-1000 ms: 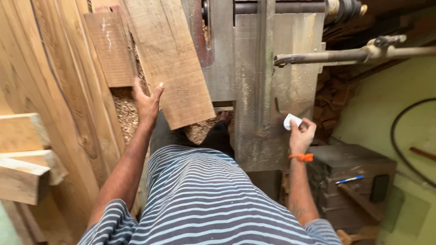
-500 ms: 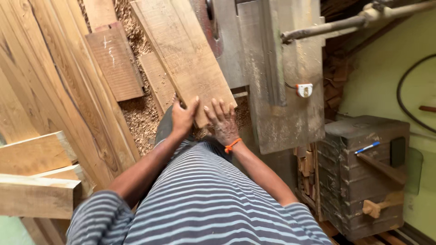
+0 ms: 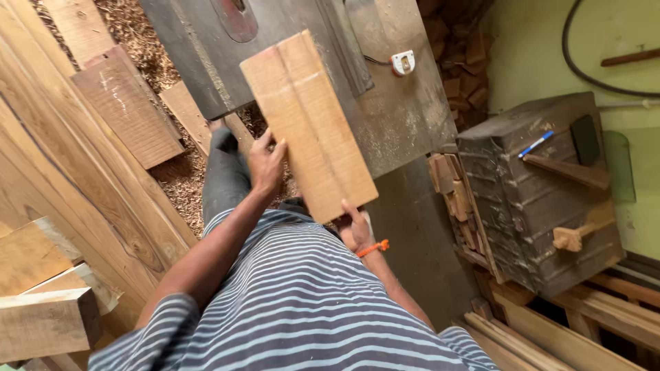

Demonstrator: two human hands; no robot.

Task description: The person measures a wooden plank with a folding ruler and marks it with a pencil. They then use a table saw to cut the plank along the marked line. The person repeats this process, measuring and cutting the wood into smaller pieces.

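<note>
Board (image 3: 307, 124) lifted off saw table (image 3: 405, 117) since half second ago, raised tilted above table's near edge. Left hand (image 3: 265, 163) clasped on left edge, right hand (image 3: 357, 230) curled under bottom end. Cutting pass apparently over.

light: soft daylight, even | shadows: faint | focus: sharp | glare: none

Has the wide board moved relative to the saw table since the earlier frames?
Yes. The board, held by the left hand and right hand, has been pulled back off the saw table toward the person.
</note>
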